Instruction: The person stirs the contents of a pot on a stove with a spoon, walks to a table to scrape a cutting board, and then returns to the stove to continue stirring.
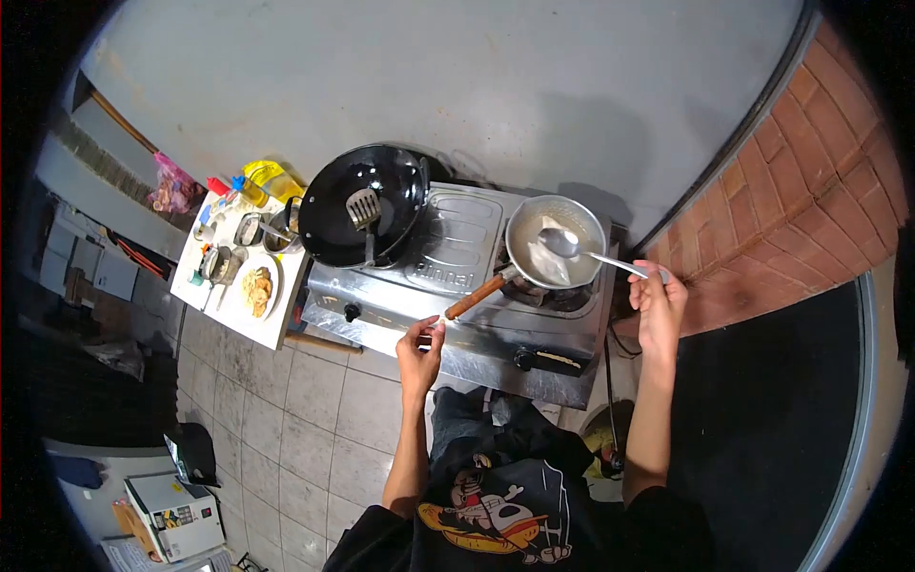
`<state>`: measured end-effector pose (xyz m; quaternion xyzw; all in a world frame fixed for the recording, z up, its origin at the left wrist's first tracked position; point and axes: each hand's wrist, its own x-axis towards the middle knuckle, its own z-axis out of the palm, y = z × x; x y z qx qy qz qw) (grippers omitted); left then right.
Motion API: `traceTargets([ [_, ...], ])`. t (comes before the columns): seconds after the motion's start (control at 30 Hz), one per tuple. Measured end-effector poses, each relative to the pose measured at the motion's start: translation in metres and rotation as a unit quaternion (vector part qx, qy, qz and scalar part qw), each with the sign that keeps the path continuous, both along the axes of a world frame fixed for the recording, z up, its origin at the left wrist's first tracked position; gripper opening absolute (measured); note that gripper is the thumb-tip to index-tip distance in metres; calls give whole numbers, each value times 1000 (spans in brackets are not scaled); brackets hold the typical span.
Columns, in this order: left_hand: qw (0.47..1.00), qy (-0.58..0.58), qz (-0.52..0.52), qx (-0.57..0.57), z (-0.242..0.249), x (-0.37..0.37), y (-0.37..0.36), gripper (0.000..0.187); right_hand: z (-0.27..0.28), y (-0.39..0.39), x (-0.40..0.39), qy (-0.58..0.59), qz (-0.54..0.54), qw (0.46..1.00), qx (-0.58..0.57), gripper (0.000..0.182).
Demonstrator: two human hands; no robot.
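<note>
My right hand (658, 294) is closed around the handle of a metal spoon (560, 243), whose bowl is over the saucepan. The saucepan (519, 224) sits on the right burner and holds cloudy liquid with a whitish piece (548, 265) in it. Its wooden handle (477, 296) points down and left. At the end of that handle is my left hand (420, 348), thumb and fingers pinched together; what they grip is too small to make out for certain.
A black wok (329, 214) with a slotted spatula (363, 210) stands on the left of the steel stove (381, 310). Farther left, a white table (233, 324) bears a plate of food (257, 286), jars and bottles. A brick wall (791, 181) rises at the right.
</note>
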<state>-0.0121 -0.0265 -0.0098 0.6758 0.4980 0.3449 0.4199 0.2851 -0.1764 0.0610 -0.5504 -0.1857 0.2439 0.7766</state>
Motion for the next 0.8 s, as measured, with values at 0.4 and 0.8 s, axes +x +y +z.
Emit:
traceTargets([
  [0.4,999,-28,-18,-10,1,-74,13,24,44,33,-90,16,56,998,36,24],
  [0.8,997,-53,63,-8,3,-275,43,23,20,137,-289,94,163,980,58,28],
])
